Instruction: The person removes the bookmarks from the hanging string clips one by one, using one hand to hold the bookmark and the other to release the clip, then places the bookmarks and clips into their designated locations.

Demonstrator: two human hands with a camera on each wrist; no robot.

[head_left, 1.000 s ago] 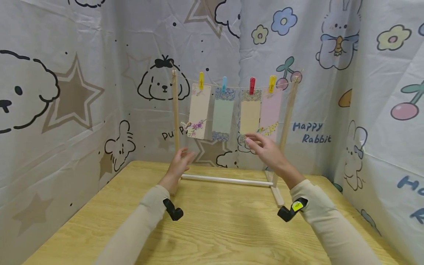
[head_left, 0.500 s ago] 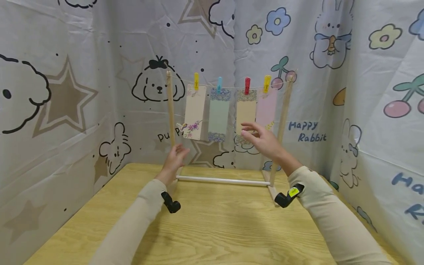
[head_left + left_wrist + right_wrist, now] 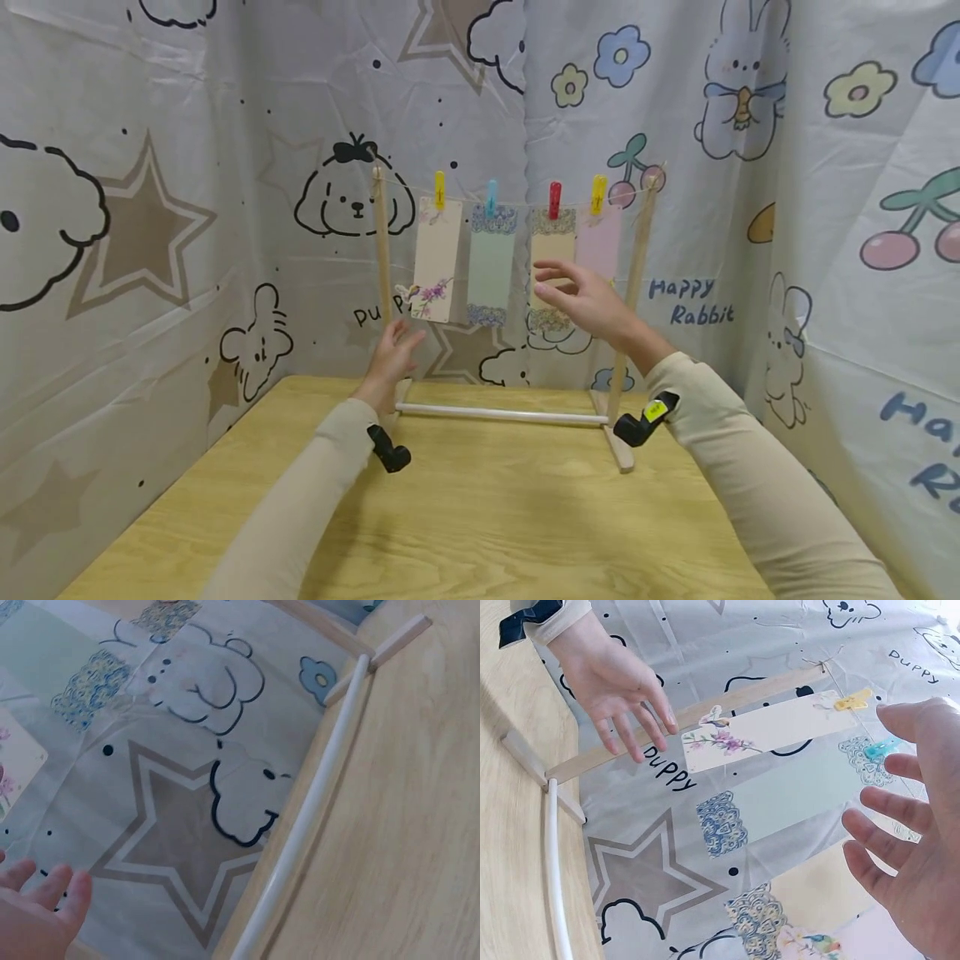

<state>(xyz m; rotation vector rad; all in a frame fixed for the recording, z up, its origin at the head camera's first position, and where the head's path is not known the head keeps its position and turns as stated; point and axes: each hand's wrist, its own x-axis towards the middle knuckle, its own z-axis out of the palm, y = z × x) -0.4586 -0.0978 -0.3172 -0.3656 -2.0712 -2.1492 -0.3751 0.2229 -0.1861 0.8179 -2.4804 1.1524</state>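
Observation:
Four bookmark-like paper cards hang from a string between two posts. In the head view, left to right, they are a cream card [image 3: 435,258] with purple blossoms, a green card [image 3: 491,262], a tan card [image 3: 551,242] and a pink card [image 3: 602,242]. A yellow clip [image 3: 439,190], a light blue clip [image 3: 492,198], a red clip [image 3: 554,200] and another yellow clip [image 3: 598,194] pin them. My left hand [image 3: 392,360], fingers loosely spread, is below the cream card and holds nothing. My right hand [image 3: 592,307], fingers apart and slightly bent, hovers before the tan and pink cards, partly covering them.
The wooden rack has a left post [image 3: 382,250], a right post [image 3: 639,258] and a white bar [image 3: 502,413] low between them. It stands on a wood-grain table [image 3: 480,508]. Patterned curtains [image 3: 315,283] surround the table at the back and sides.
My right hand has risen from the lower edge of the tan card toward its middle. My left hand has shifted only a little. The head view has turned slightly, and the cards hang as before.

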